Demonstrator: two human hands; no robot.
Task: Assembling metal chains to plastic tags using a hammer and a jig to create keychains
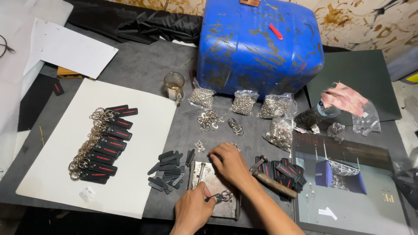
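Black key tag with ring (pixel 221 197) lies on a metal plate (pixel 217 180) at the tabletop's near edge, pinched by the left hand (pixel 193 211); right hand (pixel 230 163) presses flat beside it, holding nothing. Risk: ring slipping, small rivets (pixel 200 146) scattering, hammer (pixel 272 177) rolling off. Tabletop (pixel 143 65) is dark, cluttered; blue drum (pixel 260 43) at the far edge, stained wall behind.

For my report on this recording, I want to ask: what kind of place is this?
Probably a small craft workshop where key fobs are put together by hand. A row of finished black fobs with rings lies on white board, bags of metal rings sit by a blue drum, and a hammer rests near the hands.
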